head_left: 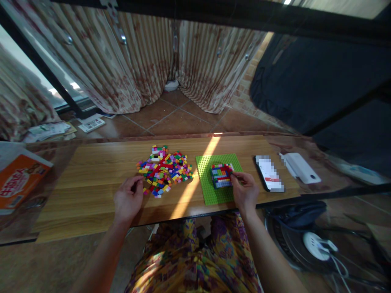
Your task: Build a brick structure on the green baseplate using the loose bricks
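Note:
A small block of multicoloured toy bricks (222, 176) is built up on a green studded baseplate (210, 197). At its right edge is my right hand (246, 192), thumb and fingers closed together against the bricks; whatever is between the fingertips is too small to make out. A loose pile of mixed bricks (166, 169) lies to the left of the baseplate. My left hand (128, 200) rests by the pile's lower left side, its fingers curled in toward the thumb. Anything inside that curl is hidden.
All this sits on a long wooden table (91, 179). To the right of the baseplate lie a phone (269, 173) and, beyond it, a white device (302, 167). An orange and white carton (21, 179) stands at the far left. A sunlit stripe crosses the tabletop.

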`<state>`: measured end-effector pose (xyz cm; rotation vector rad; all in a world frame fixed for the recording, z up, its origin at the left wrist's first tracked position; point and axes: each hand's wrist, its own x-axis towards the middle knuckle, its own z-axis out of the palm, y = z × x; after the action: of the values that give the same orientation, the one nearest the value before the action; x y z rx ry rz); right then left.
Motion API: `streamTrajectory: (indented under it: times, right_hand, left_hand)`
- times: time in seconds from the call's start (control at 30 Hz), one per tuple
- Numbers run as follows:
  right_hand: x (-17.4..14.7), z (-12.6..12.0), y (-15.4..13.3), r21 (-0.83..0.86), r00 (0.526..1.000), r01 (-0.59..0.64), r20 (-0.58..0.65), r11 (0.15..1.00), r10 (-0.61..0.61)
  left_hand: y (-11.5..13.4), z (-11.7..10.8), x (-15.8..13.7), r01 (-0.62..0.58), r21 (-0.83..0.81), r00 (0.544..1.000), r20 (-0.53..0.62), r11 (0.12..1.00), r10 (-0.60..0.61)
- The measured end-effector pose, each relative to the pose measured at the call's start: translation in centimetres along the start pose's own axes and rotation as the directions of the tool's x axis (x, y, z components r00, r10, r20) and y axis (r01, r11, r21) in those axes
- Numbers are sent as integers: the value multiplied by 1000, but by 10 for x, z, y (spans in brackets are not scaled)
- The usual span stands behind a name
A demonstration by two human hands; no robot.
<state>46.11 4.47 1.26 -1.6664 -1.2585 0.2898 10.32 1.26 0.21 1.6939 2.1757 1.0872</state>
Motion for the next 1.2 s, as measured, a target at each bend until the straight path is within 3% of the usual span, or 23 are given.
streamTrajectory:
  times: [0.27, 0.6, 1.03, 1.2]
  right_hand:
    - [0, 0, -4, -81, 999, 37, -35, 996, -40]
    - [0, 2, -1, -44, 997, 52, -47, 998, -54]
    - [10, -12, 5, -6, 989, 35, 146, 999, -34]
    - [12, -25, 3, 45, 999, 14, -44, 999, -12]
  left_hand:
    - [1, -1, 0, 14, 10, 1000, 10, 1000, -14]
    - [0, 0, 0, 6, 14, 1000, 2, 1000, -6]
    - [-1, 0, 1, 4, 0, 1000, -2, 1000, -4]
    - [7, -4, 2, 30, -9, 1000, 7, 1000, -29]
